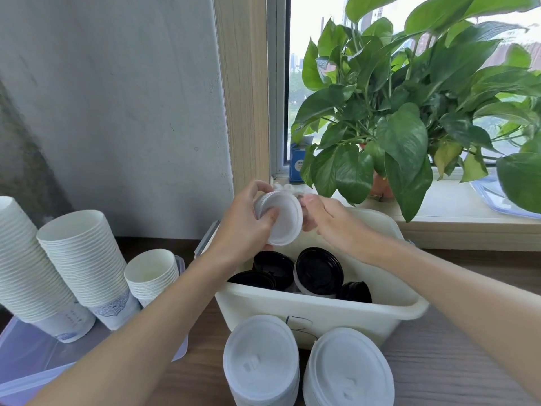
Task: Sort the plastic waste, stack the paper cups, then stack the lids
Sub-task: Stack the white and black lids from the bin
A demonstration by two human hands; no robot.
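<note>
My left hand [246, 221] grips a small stack of white lids [282, 219], tilted on edge above the cream plastic bin [322, 309]. My right hand [325, 215] touches the stack's right side, fingers curled against it. Inside the bin lie several black lids [319, 272]. Two tall stacks of white lids [260, 364] [348, 373] stand on the wooden table in front of the bin. Three stacks of white paper cups [85, 253] [26, 265] [152, 276] stand at the left.
The cup stacks rest on a clear plastic container lid [32, 358] at the lower left. A potted green plant [409, 118] and a blue box [296, 165] sit on the windowsill behind the bin. A grey wall rises at the left.
</note>
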